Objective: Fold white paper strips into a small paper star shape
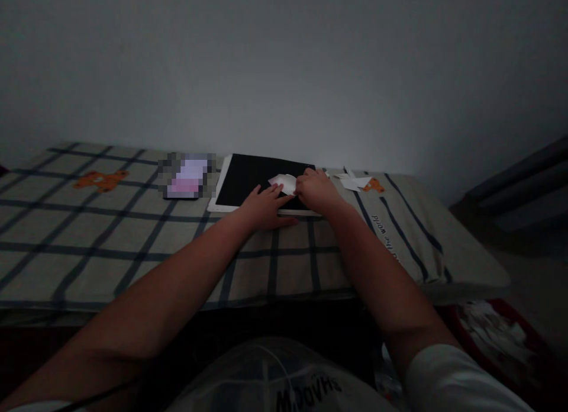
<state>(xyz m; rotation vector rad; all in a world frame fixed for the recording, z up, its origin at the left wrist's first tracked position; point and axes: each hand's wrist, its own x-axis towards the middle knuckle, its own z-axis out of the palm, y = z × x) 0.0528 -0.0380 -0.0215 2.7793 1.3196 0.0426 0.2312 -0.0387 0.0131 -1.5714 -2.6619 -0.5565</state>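
Observation:
A small piece of white paper (pixel 284 182) with a pinkish left corner lies on a black panel with a white border (pixel 248 174). My left hand (pixel 265 208) rests flat at the panel's front edge, fingers spread, its fingertips touching the paper's left side. Bent over the paper's right end are the closed fingers of my right hand (pixel 316 189), which pinch it and hide that end. Just right of the panel lies a folded white paper piece (pixel 355 182), apart from both hands.
A checked cloth (pixel 146 234) with orange bear prints covers the table, which stands against a grey wall (pixel 284 74). Left of the panel is a pixelated phone-like device (pixel 190 176) with a lit screen. A red bin (pixel 497 329) holding crumpled white scraps is at lower right.

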